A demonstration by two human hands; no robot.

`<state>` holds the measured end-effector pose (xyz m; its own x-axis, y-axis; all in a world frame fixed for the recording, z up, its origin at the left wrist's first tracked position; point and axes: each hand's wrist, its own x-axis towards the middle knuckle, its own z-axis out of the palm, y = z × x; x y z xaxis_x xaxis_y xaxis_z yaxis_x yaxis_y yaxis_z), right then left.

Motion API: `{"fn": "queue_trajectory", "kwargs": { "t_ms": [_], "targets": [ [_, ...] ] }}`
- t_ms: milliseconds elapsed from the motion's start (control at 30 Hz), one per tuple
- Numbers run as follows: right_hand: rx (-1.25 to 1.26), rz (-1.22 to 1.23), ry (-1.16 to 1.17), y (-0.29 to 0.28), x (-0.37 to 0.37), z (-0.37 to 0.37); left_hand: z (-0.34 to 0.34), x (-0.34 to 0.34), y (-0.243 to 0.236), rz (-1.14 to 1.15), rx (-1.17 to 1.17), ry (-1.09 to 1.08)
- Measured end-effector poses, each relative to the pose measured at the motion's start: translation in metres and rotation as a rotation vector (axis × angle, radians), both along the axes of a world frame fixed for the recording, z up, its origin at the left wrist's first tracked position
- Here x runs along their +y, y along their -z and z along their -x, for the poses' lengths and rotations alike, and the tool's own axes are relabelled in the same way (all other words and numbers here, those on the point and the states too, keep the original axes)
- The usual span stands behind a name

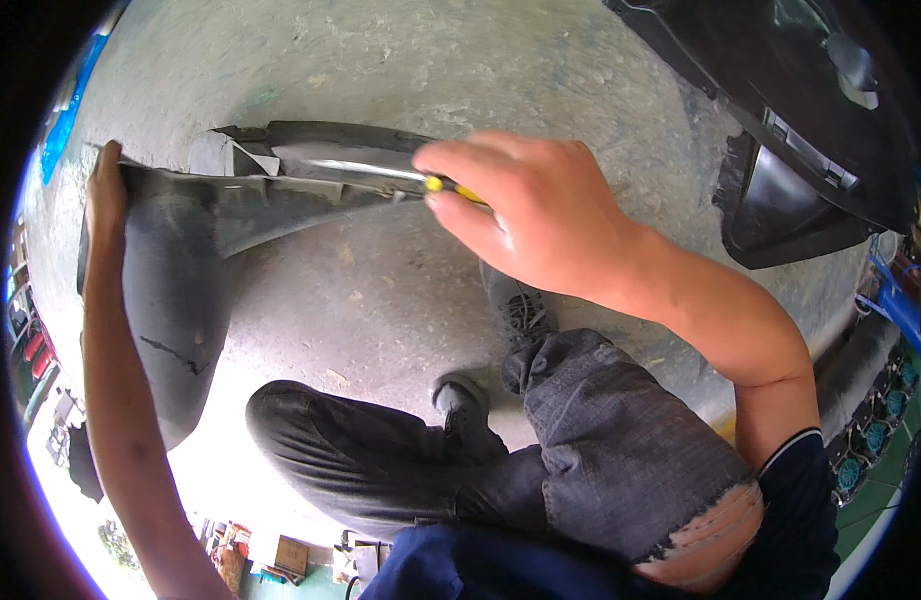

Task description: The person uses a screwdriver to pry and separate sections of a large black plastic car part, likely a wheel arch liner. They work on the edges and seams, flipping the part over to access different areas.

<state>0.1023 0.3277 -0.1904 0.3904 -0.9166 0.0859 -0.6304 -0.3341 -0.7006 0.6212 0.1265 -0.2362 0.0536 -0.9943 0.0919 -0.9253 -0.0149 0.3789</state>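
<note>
A dark grey curved panel, shaped like a car fender, stands at my left, and its narrow arm reaches across toward the middle. My left hand is closed on the panel's upper left corner. In my right hand is a screwdriver with a yellow and black handle, its long metal shaft pointing left over the panel's upper edge. The shaft is smeared by motion, and I cannot tell whether its tip touches the panel. A dark curved strip lies just behind that edge, beside a small grey piece.
A large black plastic car part lies on the concrete floor at the upper right. My bent legs and shoes are below the panel. Cardboard boxes stand at the lower edge. Several round blue-green fan-like parts are at the lower right.
</note>
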Motion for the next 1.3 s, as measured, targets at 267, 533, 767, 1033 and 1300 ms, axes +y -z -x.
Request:
{"fn": "queue_trajectory", "kwargs": {
  "t_ms": [267,533,767,1033,1300],
  "targets": [
    [-0.053,-0.072,0.005,-0.013,0.007,0.008,0.008,-0.005,-0.03,-0.313,0.18,-0.372],
    [-0.058,-0.159,0.08,0.007,0.044,0.011,0.019,-0.004,-0.012,-0.089,0.066,-0.244],
    [-0.077,-0.208,0.072,0.004,0.047,0.006,0.034,0.004,-0.022,-0.113,0.044,-0.25],
    [-0.069,-0.225,0.087,0.009,0.051,0.006,0.044,0.011,-0.025,-0.116,0.08,-0.224],
    [-0.088,-0.234,0.102,0.009,0.051,0.005,0.022,0.0,-0.014,-0.088,0.046,-0.231]
  ]
}}
